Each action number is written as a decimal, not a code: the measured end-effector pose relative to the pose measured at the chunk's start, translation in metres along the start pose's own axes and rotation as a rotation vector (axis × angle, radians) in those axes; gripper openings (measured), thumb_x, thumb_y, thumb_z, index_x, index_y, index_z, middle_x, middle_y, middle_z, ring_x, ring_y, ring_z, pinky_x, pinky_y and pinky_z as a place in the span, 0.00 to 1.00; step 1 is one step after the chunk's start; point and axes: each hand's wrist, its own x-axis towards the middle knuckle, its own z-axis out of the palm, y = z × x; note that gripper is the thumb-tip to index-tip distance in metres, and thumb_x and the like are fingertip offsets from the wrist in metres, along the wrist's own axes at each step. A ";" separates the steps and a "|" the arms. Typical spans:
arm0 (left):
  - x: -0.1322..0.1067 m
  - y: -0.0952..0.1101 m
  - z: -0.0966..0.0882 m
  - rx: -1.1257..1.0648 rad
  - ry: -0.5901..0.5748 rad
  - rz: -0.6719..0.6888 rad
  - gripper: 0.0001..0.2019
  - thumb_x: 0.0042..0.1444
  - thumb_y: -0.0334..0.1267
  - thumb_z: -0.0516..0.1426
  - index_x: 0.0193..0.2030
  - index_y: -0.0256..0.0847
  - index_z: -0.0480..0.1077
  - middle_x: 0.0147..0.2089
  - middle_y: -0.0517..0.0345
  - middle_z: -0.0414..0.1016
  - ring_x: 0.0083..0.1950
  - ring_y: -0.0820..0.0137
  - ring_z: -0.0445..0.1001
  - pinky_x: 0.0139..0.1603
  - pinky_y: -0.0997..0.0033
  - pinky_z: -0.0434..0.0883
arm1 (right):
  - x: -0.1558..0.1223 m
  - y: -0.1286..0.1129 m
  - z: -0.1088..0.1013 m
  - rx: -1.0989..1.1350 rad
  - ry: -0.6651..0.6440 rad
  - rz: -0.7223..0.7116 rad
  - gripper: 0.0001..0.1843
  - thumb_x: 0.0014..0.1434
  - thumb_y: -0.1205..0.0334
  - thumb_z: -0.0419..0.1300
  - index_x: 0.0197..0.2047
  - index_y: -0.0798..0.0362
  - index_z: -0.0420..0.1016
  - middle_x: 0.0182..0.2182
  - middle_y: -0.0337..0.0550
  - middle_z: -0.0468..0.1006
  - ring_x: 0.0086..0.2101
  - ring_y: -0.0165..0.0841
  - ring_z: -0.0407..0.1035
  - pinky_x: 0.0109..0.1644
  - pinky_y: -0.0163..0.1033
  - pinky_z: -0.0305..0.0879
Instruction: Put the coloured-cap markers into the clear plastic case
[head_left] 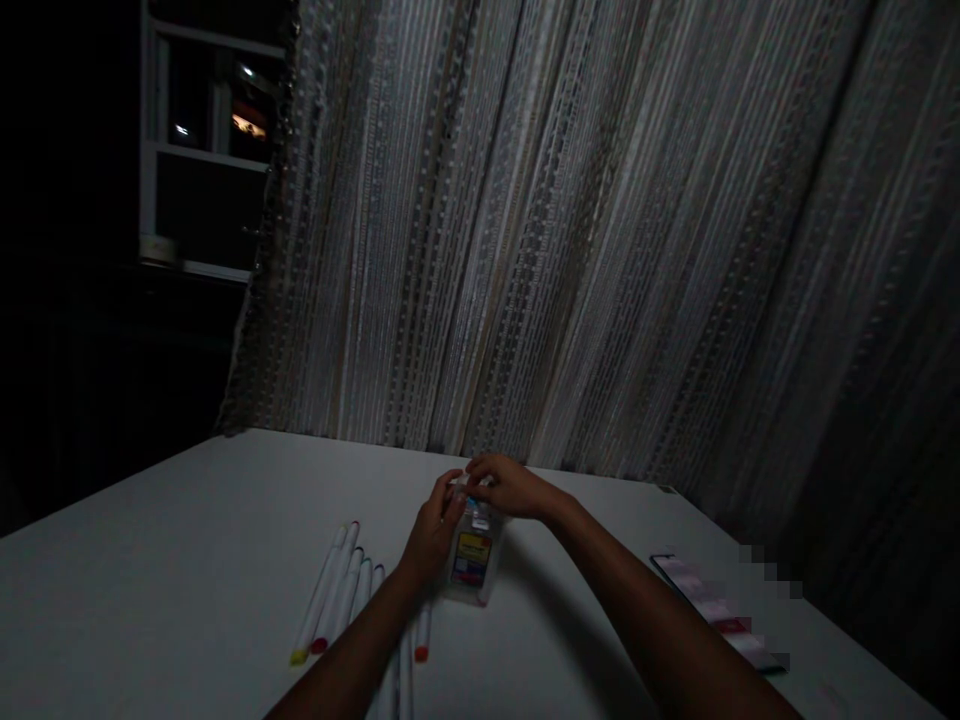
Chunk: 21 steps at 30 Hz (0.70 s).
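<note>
Dim light, head view. White table: far edge runs along the foot of a striped curtain; right edge slants from the far corner toward the near right. Broad bare surface to the left of the work, and a narrower bare strip between the right forearm and the right edge.

Clear marker case lies flat near the table's middle, its far end raised slightly toward the hands. Left hand grips the case's left side, fingers curled round its far end. Right hand is closed over the same far end from the right; fingertips of the two hands meet there. Label on the case shows yellow, red and blue blocks; wording too small to read.

White markers lie in a row just left of the left wrist, coloured caps at their near ends: yellow, red, orange. A flat striped card lies near the right edge; any printing illegible.
</note>
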 end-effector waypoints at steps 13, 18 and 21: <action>0.001 -0.005 0.000 0.011 0.035 -0.006 0.25 0.55 0.55 0.49 0.53 0.39 0.58 0.43 0.51 0.73 0.40 0.67 0.72 0.41 0.68 0.66 | -0.014 0.003 -0.011 -0.227 -0.024 0.073 0.15 0.46 0.76 0.51 0.28 0.56 0.79 0.41 0.48 0.75 0.42 0.36 0.68 0.48 0.37 0.59; 0.000 -0.004 0.000 -0.001 0.013 -0.011 0.25 0.55 0.54 0.49 0.54 0.39 0.57 0.43 0.50 0.72 0.38 0.67 0.72 0.38 0.69 0.67 | -0.015 0.008 -0.015 -0.108 -0.057 0.053 0.12 0.49 0.73 0.52 0.28 0.58 0.77 0.36 0.47 0.76 0.37 0.33 0.69 0.42 0.34 0.61; 0.000 -0.002 0.001 -0.014 0.015 -0.019 0.25 0.55 0.54 0.49 0.53 0.39 0.57 0.43 0.51 0.72 0.37 0.68 0.72 0.38 0.70 0.67 | -0.016 0.012 -0.016 -0.048 -0.041 0.064 0.11 0.49 0.73 0.52 0.27 0.58 0.76 0.31 0.44 0.76 0.33 0.30 0.68 0.38 0.32 0.61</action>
